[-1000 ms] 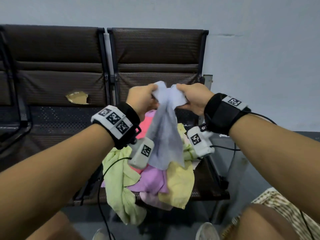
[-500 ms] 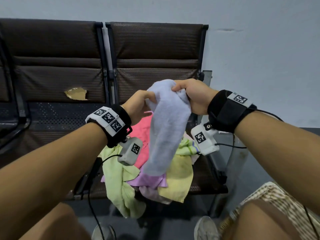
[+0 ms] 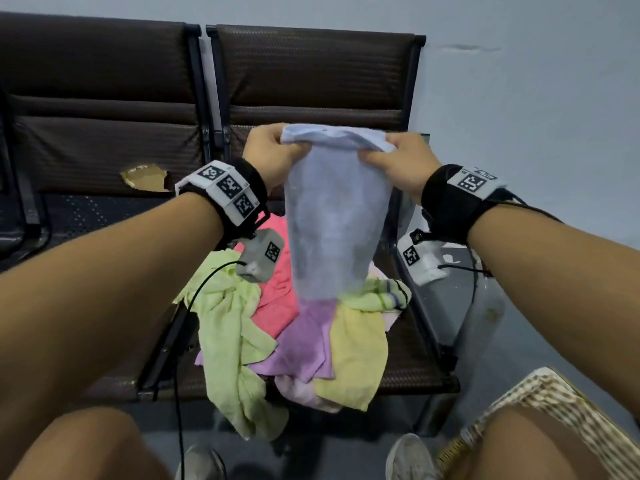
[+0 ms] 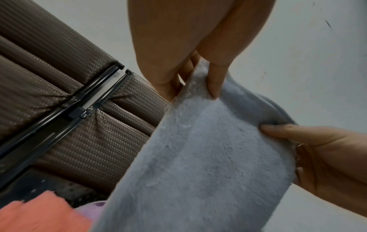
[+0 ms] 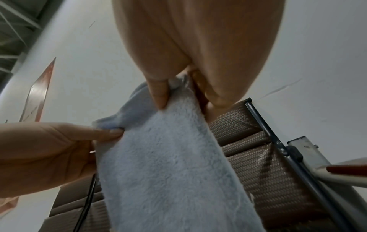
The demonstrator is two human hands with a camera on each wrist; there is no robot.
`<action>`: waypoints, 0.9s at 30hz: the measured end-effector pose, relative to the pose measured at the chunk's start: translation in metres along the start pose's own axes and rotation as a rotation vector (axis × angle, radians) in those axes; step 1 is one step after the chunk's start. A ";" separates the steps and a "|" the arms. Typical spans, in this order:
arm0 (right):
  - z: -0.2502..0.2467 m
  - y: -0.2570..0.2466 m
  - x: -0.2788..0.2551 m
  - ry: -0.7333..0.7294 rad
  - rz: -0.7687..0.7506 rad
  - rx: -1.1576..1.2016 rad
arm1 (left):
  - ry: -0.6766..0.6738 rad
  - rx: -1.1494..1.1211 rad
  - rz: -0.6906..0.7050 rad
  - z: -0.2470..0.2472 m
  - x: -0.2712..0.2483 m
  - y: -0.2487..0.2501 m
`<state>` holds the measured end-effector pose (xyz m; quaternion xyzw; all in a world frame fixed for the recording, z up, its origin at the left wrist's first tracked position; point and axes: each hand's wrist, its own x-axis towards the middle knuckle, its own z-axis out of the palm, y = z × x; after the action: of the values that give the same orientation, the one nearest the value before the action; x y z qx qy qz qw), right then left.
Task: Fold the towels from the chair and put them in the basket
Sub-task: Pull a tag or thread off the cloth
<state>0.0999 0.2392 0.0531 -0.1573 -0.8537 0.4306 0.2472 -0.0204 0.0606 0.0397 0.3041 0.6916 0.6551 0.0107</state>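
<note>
the hands are spreading apart now, and the pale blue towel that was bunched between them half a second ago is opening out flat along its top edge. it is hanging in the air in front of the chair, its lower end dangling just above the pile of green, pink, purple and yellow towels heaped on the seat and spilling over the front. the left hand is pinching the top left corner, thumb clamped against the fingers with the cloth between; the wrist view is showing that pinch plainly. the right hand is doing the same at the top right corner, thumb pressing the edge into the fingers.

this is looking like the very start of the job: first towel being squared up, nothing folded yet, and no basket showing in any view. the next move is likely calling for the edge to be pulled taut and level, then one corner brought across to meet the other while the grips are holding, so the halves are lining up.
</note>
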 end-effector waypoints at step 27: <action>0.116 0.179 -0.046 -0.282 0.542 0.159 | -0.197 0.220 -0.646 0.001 -0.083 -0.201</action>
<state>0.0835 0.2450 -0.1644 -0.2978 -0.7702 0.5638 0.0141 -0.0340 0.0341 -0.1758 0.1307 0.8140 0.5072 0.2510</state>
